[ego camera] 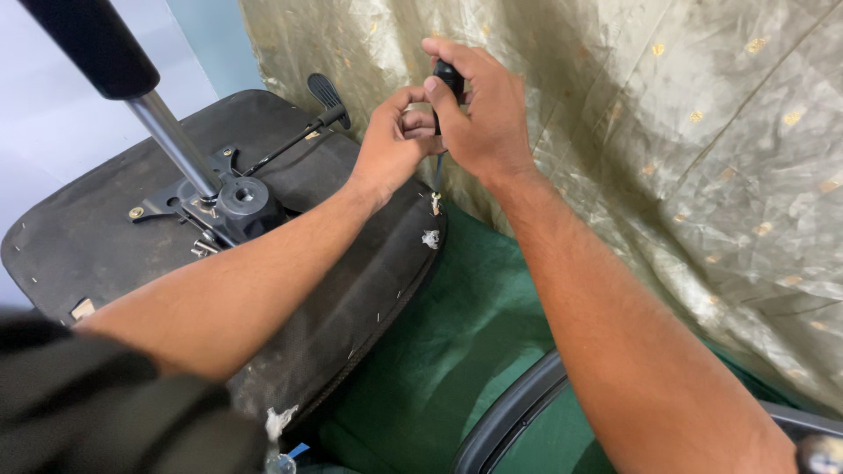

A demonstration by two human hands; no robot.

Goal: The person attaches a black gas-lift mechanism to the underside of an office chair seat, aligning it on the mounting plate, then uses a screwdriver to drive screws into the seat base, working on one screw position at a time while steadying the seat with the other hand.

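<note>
Head view: the right hand (481,118) is wrapped around a black-handled screwdriver (450,81), standing upright at the rim of the upturned chair seat (105,237), while the left hand (391,145) pinches its shaft (mostly hidden). It looks light and rigid, best gripped by the handle.

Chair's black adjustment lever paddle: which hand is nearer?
Left. The left hand sits just right of the lever paddle; the right hand is farther right, fingers wrapped on a black screwdriver handle.
</note>
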